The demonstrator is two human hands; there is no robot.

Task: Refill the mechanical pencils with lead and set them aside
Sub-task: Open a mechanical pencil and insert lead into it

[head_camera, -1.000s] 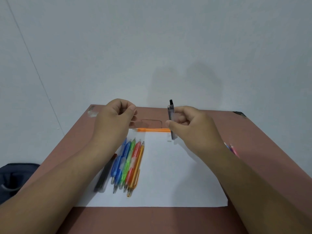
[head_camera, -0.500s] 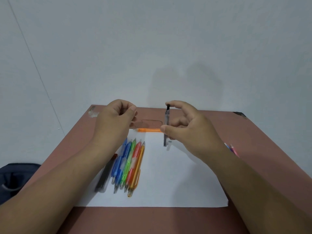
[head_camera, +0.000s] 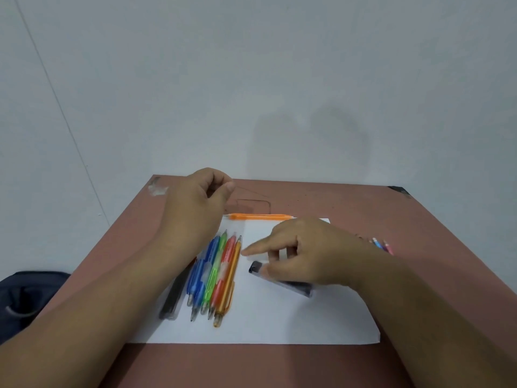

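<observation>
Since a moment ago the right hand (head_camera: 307, 256) has come down from in front of the wall to the white paper (head_camera: 293, 320), and the clear lead case (head_camera: 279, 278) it held upright now lies nearly flat on the sheet, pinched under the thumb, with the forefinger stretched out straight toward the row of pencils (head_camera: 215, 275) just beside it on the left. Farther back, the left hand (head_camera: 195, 208) stays raised over the brown table (head_camera: 391, 219) with its fingers curled and thumb pressed to forefinger, pinching what looks like a thin lead; beyond it an orange pencil (head_camera: 260, 217) lies crosswise at the paper's far edge.
</observation>
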